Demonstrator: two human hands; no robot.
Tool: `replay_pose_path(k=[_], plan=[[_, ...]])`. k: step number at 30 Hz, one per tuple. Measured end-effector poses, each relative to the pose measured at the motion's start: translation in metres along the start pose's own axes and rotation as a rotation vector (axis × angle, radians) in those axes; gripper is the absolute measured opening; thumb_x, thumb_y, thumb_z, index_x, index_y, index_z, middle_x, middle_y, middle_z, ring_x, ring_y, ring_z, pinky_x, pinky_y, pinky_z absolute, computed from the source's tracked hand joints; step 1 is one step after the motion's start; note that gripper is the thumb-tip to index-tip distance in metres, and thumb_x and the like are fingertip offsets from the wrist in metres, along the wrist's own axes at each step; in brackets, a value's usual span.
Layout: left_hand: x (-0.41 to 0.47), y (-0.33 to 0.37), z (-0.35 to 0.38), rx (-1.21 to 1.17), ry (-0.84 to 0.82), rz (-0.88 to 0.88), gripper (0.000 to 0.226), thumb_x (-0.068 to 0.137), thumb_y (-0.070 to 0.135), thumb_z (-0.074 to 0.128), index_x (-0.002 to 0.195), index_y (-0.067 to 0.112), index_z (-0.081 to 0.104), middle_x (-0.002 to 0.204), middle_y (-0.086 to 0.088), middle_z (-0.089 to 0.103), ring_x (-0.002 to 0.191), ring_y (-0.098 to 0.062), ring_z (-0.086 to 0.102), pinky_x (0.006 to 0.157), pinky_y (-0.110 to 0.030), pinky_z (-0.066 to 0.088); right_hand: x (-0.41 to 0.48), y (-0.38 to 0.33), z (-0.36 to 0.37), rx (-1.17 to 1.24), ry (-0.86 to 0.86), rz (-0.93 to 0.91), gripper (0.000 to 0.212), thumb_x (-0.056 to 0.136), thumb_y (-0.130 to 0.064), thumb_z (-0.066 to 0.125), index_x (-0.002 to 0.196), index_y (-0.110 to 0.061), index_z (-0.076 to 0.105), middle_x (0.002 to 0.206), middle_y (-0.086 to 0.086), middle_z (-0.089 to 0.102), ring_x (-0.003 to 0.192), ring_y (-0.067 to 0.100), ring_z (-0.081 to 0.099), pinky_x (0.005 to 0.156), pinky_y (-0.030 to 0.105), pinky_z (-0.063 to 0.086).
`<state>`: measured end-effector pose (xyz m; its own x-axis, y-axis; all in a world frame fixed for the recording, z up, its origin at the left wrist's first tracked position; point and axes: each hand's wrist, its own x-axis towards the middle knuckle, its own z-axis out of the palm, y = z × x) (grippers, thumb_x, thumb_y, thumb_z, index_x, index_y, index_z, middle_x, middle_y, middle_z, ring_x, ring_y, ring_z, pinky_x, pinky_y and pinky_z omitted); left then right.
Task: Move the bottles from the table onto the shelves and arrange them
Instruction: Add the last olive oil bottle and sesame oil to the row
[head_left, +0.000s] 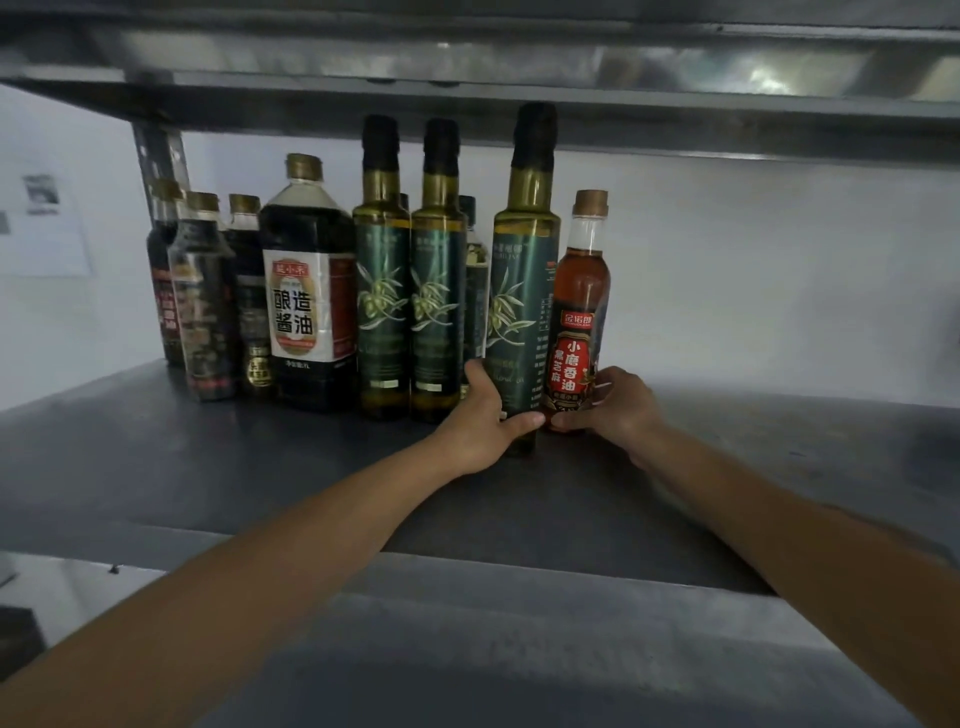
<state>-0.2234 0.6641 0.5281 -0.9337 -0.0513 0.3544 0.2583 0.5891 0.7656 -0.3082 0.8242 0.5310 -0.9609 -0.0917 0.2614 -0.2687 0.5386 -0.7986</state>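
Right of the large soy sauce bottle (309, 291), past two olive oil bottles (408, 291), the left hand (480, 431) has its fingers (480, 376) wrapped round the low part of a third olive oil bottle (522, 270), which stands upright on the shelf (156, 457). Just beside it, farther from the soy sauce, the right hand (618, 410) grasps the base of the upright sesame oil bottle (579, 312).

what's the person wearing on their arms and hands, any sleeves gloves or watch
Nothing that shows. The left hand and right hand are bare, with no gloves, rings or watch. The left forearm and right forearm are uncovered right to the frame edges, so no sleeve is in view.
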Motion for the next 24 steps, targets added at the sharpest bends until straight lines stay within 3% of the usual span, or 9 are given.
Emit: replay_pose_path(k=[3, 8, 11, 13, 17, 20, 22, 24], plan=[[0.002, -0.006, -0.006, -0.013, 0.000, -0.002, 0.078, 0.090, 0.025, 0.062, 0.139, 0.011, 0.002, 0.148, -0.006, 0.033, 0.132, -0.018, 0.040, 0.111, -0.035, 0.033, 0.007, -0.005, 0.010, 0.002, -0.014, 0.010, 0.076, 0.050, -0.027, 0.092, 0.115, -0.012, 0.054, 0.110, 0.007, 0.065, 0.098, 0.025, 0.062, 0.087, 0.045, 0.054], [0.005, -0.014, -0.023, -0.022, -0.033, -0.022, 0.088, 0.084, 0.025, 0.070, 0.145, 0.012, 0.008, 0.145, 0.000, 0.037, 0.132, -0.014, 0.037, 0.105, -0.023, 0.031, 0.011, -0.008, 0.016, 0.034, -0.022, 0.010, 0.076, 0.049, -0.025, 0.092, 0.114, -0.010, 0.055, 0.107, 0.008, 0.065, 0.097, 0.025, 0.063, 0.086, 0.045, 0.054], [0.002, -0.019, -0.038, -0.139, -0.157, -0.070, 0.076, 0.083, 0.011, 0.070, 0.144, 0.018, 0.025, 0.138, 0.003, 0.047, 0.128, -0.009, 0.041, 0.105, -0.024, 0.033, 0.014, -0.007, 0.014, 0.040, -0.056, 0.008, 0.075, 0.050, -0.024, 0.092, 0.113, -0.010, 0.056, 0.105, 0.007, 0.066, 0.095, 0.024, 0.064, 0.085, 0.044, 0.055], [0.000, -0.020, -0.041, -0.121, -0.135, -0.049, 0.068, 0.082, 0.008, 0.071, 0.139, 0.019, 0.035, 0.133, 0.003, 0.053, 0.127, -0.012, 0.046, 0.106, -0.028, 0.036, 0.015, -0.006, 0.013, 0.053, -0.077, 0.007, 0.073, 0.051, -0.021, 0.092, 0.113, -0.009, 0.056, 0.104, 0.007, 0.066, 0.092, 0.023, 0.064, 0.081, 0.042, 0.057], [0.000, -0.014, -0.034, 0.208, 0.092, 0.015, 0.080, 0.068, 0.033, 0.083, 0.133, 0.013, 0.039, 0.129, -0.002, 0.056, 0.119, -0.018, 0.054, 0.097, -0.032, 0.045, 0.017, -0.007, 0.015, 0.079, -0.089, -0.001, 0.069, 0.054, -0.016, 0.091, 0.113, -0.008, 0.055, 0.101, 0.008, 0.065, 0.088, 0.023, 0.064, 0.074, 0.038, 0.058], [0.001, -0.013, -0.030, 0.489, 0.169, 0.026, 0.088, 0.068, 0.051, 0.078, 0.133, 0.012, 0.034, 0.130, -0.007, 0.056, 0.117, -0.025, 0.055, 0.092, -0.042, 0.049, 0.018, -0.006, 0.016, 0.061, -0.082, -0.008, 0.074, 0.052, -0.020, 0.091, 0.115, -0.009, 0.055, 0.105, 0.008, 0.065, 0.091, 0.024, 0.064, 0.079, 0.043, 0.057], [0.001, -0.016, -0.033, 0.361, 0.077, 0.013, 0.087, 0.072, 0.046, 0.077, 0.138, 0.013, 0.031, 0.135, -0.003, 0.053, 0.121, -0.021, 0.052, 0.098, -0.036, 0.045, 0.018, -0.005, 0.017, 0.048, -0.077, -0.010, 0.077, 0.051, -0.024, 0.092, 0.117, -0.010, 0.054, 0.109, 0.008, 0.064, 0.097, 0.025, 0.063, 0.084, 0.045, 0.055], [0.000, -0.017, -0.039, 0.059, -0.081, -0.037, 0.080, 0.078, 0.026, 0.076, 0.142, 0.017, 0.030, 0.137, 0.000, 0.051, 0.125, -0.015, 0.049, 0.102, -0.027, 0.039, 0.018, -0.003, 0.017, 0.040, -0.074, -0.018, 0.077, 0.052, -0.026, 0.091, 0.117, -0.011, 0.054, 0.112, 0.007, 0.063, 0.100, 0.026, 0.061, 0.087, 0.046, 0.054]])
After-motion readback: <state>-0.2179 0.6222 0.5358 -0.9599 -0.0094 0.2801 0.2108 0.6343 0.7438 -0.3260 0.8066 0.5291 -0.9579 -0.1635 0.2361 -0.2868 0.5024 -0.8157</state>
